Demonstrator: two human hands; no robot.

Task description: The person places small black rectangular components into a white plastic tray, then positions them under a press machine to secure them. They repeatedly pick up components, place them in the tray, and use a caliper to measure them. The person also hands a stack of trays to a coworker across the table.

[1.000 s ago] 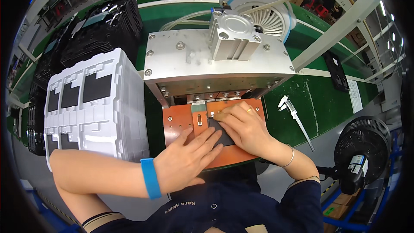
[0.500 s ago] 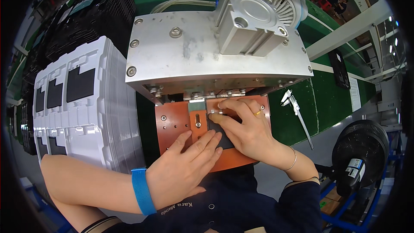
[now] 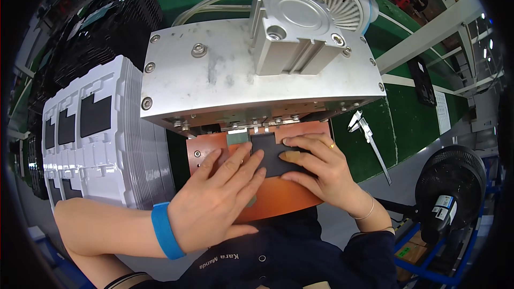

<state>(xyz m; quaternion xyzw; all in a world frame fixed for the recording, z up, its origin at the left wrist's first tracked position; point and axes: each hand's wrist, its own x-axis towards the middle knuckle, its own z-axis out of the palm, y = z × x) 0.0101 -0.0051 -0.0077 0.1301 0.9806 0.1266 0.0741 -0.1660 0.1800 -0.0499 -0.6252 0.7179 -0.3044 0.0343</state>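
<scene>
A flat dark grey plate [image 3: 266, 156] with a notched corner lies on the orange fixture [image 3: 286, 199] beneath the front edge of a silver metal press [image 3: 225, 88]. My left hand [image 3: 217, 198] is open, its stretched fingers lying along the plate's left edge and over the fixture. From the right, my right hand [image 3: 326, 174] reaches onto the plate. Its fingers are apart and slightly bent, with the tips touching the plate's right side. A small greenish block [image 3: 237, 137] sits on the fixture just left of the plate.
White trays [image 3: 115, 152] holding dark plates are stacked at the left, with black trays [image 3: 110, 27] behind. On the green bench at the right lie a caliper [image 3: 369, 139] and a black tray-like piece [image 3: 422, 81]. A black fan [image 3: 447, 198] stands at the lower right.
My right hand has drawn back from the press and spread its fingers, baring more of the plate. My left hand has shifted slightly left. The whole view has shifted a little.
</scene>
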